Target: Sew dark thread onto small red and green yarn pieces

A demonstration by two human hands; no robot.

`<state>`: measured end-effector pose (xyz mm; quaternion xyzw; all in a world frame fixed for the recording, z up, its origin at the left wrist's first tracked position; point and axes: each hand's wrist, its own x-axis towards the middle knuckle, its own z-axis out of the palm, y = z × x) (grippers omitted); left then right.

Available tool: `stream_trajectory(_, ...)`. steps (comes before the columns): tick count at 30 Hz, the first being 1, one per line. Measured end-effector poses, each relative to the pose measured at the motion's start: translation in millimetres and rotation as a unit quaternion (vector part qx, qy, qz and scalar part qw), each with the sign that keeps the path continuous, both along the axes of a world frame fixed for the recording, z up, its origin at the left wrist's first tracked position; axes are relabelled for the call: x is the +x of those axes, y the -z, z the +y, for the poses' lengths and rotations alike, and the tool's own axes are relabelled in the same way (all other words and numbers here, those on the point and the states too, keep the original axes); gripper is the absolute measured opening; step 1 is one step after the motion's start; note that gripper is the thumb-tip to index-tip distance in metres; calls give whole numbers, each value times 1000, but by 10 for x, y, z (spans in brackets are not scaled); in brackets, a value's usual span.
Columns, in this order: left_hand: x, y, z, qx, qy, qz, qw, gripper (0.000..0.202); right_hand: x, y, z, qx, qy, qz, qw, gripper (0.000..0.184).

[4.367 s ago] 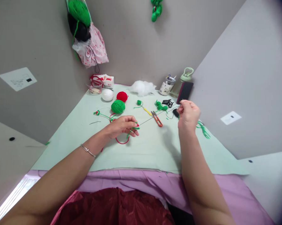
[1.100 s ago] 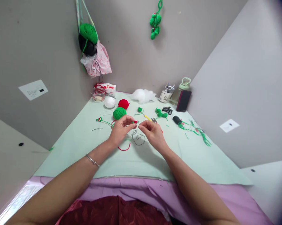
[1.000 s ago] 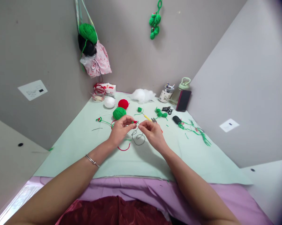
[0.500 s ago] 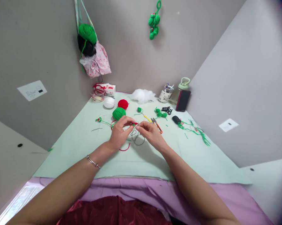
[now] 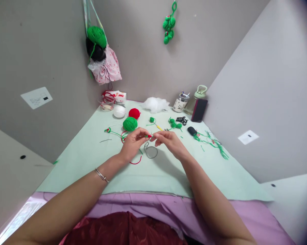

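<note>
A small red and green crochet piece (image 5: 148, 136) is pinched between the thumb and fingers of my left hand (image 5: 133, 143), above the table's middle. My right hand (image 5: 171, 143) has its thumb and forefinger together at the piece's right end; what they pinch is too small to make out. Below the fingertips, a dark grey thread (image 5: 151, 157) hangs in a loop. A red yarn end (image 5: 136, 163) lies under my left wrist. Just beyond my left hand is a green yarn ball (image 5: 130, 124). Past my right fingers lies a yellow-handled tool (image 5: 159, 128), partly hidden.
Red (image 5: 134, 113) and white (image 5: 119, 111) yarn balls sit behind, near white stuffing (image 5: 155, 104). Small green crochet balls (image 5: 175, 123), a black mouse-shaped item (image 5: 192, 131) and green yarn scraps (image 5: 221, 149) lie rightward. A bottle (image 5: 193, 102) and phone (image 5: 199, 110) stand at the back right.
My right hand has shifted slightly right and up, its lower fingers more spread. The crochet piece has turned and shows more plainly. The grey thread's loop has changed shape, and the orange-handled scissors are now mostly covered.
</note>
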<state>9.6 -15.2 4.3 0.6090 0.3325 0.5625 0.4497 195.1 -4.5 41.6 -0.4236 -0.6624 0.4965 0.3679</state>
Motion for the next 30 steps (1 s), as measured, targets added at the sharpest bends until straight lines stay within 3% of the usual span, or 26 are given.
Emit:
stream_trajectory(3, 17, -9, 10, -47, 43, -18, 998, 16, 70, -13, 36, 11, 38, 12, 999, 30)
stream_trajectory(9, 33, -37, -17, -118, 132, -38, 983, 22, 12, 58, 36, -69, 7, 95, 993, 26)
stream_trajectory(12, 27, -58, -22, -133, 189, -50, 972, 23, 71, 78, 127, -88, 91, 181, 975, 29)
stream_trajectory(15, 16, -89, -29, -158, 211, -74, 962, 25, 234, 51, 256, -86, 161, 246, 952, 34)
stream_trajectory(19, -26, -160, -45, -218, 225, -105, 944, 24, 568, -11, 390, -78, 108, 235, 963, 27)
stream_trajectory(20, -42, -184, -47, -231, 225, -112, 940, 24, 685, -20, 418, -73, 121, 230, 963, 24)
stream_trajectory(21, -58, -207, -47, -241, 224, -119, 937, 25, 819, -26, 444, -62, 154, 230, 959, 23)
stream_trajectory(23, -90, -246, -43, -248, 220, -131, 934, 26, 1117, -29, 492, -25, 290, 242, 926, 25)
stream_trajectory(26, -122, -259, -26, -244, 215, -128, 937, 27, 1484, -30, 544, 13, 382, 250, 890, 26)
stream_trajectory(28, -129, -238, -12, -229, 211, -121, 943, 25, 1536, -39, 556, 48, 419, 253, 871, 16)
stream_trajectory(30, -126, -205, 0, -210, 204, -110, 950, 23, 1383, -48, 532, 85, 409, 230, 879, 7)
